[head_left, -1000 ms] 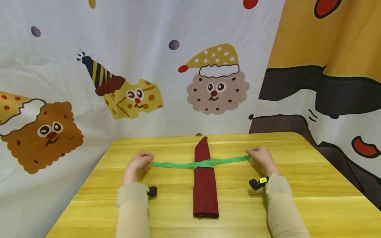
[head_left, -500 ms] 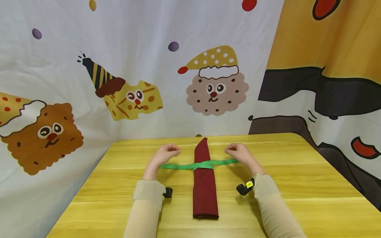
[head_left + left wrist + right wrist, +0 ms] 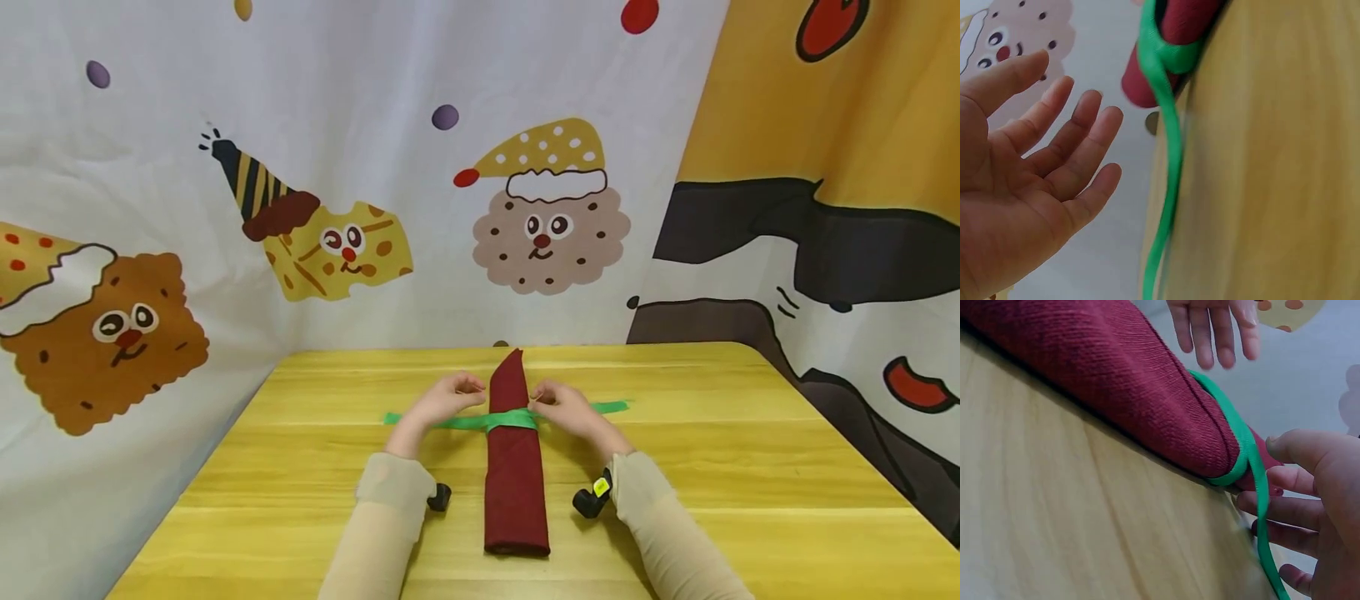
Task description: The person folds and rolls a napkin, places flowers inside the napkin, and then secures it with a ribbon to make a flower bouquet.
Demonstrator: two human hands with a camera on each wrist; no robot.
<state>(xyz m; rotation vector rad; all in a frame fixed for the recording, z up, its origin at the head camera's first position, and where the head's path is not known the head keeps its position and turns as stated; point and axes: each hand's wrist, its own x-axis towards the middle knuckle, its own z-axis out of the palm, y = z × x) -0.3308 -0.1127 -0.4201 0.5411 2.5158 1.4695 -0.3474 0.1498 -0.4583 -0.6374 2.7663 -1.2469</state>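
Observation:
A dark red folded cloth (image 3: pixel 515 492), long and narrow with a pointed far end, lies on the table. Round its upper part a green ribbon (image 3: pixel 513 419) is wrapped and crossed, its two tails stretching left and right. My left hand (image 3: pixel 450 397) hovers just left of the cloth, above the ribbon's left tail; in the left wrist view its fingers (image 3: pixel 1088 144) are loosely spread and hold nothing. Close to the cloth's right edge is my right hand (image 3: pixel 564 407), over the right tail. The right wrist view shows its relaxed fingers (image 3: pixel 1291 515) beside the ribbon, not gripping it.
The wooden table (image 3: pixel 300 517) has its far edge close behind the cloth's tip. A curtain (image 3: pixel 360 100) printed with cartoon snacks hangs behind it. Each sleeve cuff carries a small black camera, the right camera (image 3: pixel 592 496) bearing a yellow label.
Both hands have let go of the ribbon's ends and moved inward to either side of the cloth. The ribbon tails now lie out on the table; the cloth stays in place.

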